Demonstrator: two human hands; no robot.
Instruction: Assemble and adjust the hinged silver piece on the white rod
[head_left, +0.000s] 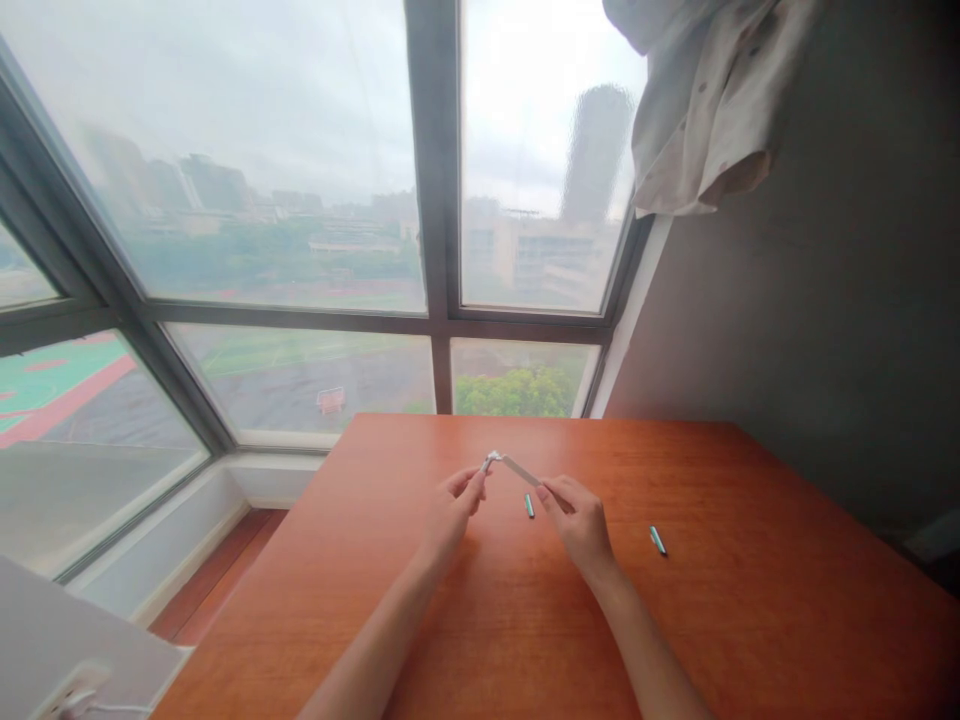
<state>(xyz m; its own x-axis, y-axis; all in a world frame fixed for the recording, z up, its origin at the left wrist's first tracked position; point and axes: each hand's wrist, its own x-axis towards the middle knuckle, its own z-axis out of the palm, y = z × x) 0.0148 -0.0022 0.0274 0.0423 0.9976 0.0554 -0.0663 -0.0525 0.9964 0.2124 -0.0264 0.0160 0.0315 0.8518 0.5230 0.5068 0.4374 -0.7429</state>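
Over the far part of the table, my left hand (459,498) is closed, pinching a small silvery piece (489,462) between thumb and fingers. My right hand (579,515) grips a slim, flat, light-grey stick (521,470) near its lower end. The stick slants up to the left, and its far tip meets or nearly meets the silvery piece; I cannot tell whether they are joined. On the table just left of my right hand lies a small dark piece with a teal strip (529,506), like a razor cartridge. A similar teal-striped piece (658,541) lies farther right.
The reddish-brown wooden table (750,620) stands against large windows (285,200) with grey frames. A light buttoned garment (712,110) hangs at the upper right, before a dark wall (825,300). A white plug and cable (79,703) show at the lower left.
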